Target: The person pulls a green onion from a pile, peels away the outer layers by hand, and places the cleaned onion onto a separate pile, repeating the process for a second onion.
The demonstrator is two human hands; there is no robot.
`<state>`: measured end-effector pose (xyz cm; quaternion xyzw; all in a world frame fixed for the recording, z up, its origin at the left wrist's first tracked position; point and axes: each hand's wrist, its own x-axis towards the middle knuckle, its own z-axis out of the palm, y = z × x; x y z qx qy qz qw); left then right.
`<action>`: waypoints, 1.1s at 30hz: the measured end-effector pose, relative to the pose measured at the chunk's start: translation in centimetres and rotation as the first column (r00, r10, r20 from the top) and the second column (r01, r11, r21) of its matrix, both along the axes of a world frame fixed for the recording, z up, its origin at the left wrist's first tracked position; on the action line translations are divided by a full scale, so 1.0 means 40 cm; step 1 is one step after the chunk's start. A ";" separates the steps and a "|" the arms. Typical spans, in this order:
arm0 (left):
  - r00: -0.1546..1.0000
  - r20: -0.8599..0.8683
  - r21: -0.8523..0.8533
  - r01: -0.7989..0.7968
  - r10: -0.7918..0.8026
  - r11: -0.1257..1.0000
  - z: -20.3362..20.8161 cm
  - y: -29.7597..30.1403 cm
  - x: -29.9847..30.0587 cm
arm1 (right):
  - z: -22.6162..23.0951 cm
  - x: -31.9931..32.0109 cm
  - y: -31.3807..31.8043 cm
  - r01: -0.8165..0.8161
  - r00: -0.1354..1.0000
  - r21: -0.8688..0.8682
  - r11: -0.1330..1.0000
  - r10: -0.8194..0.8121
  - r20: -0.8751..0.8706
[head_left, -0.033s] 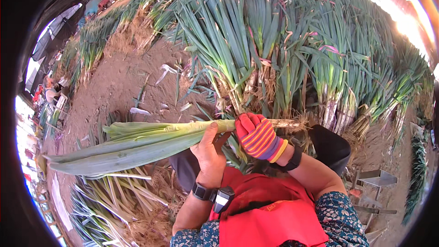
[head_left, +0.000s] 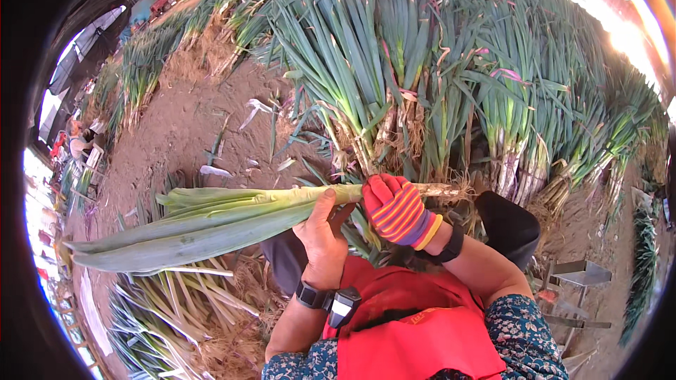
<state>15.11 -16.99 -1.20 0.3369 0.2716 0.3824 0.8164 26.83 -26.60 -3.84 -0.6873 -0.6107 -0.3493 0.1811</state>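
A bare left hand [head_left: 325,236] and a right hand in a striped red-and-yellow glove [head_left: 396,210] both grip a long pale-green leek stalk [head_left: 211,222], held level above the lap, unmoved, before far bundled green leeks [head_left: 422,70] on brown soil [head_left: 176,134].

Long pale-green leek with broad flat leaves [head_left: 211,222], held level across the frame's middle; leaf tips at far left, whitish stalk end with dry roots right of centre, leaves bunched together.
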 end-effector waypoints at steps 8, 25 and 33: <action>0.971 0.039 0.121 0.231 -0.237 0.966 -0.031 0.014 -0.039 | -0.045 0.059 -0.004 0.130 0.750 0.043 0.991 -0.070 -0.658; 0.866 0.210 0.245 0.402 -0.453 0.882 -0.011 0.111 -0.097 | -0.034 0.045 -0.094 -0.334 0.503 -0.045 0.941 0.138 -0.853; 0.952 0.074 -0.175 0.304 -0.296 0.936 -0.095 0.055 -0.069 | -0.021 -0.014 -0.075 -0.194 0.811 0.031 0.980 0.178 -0.558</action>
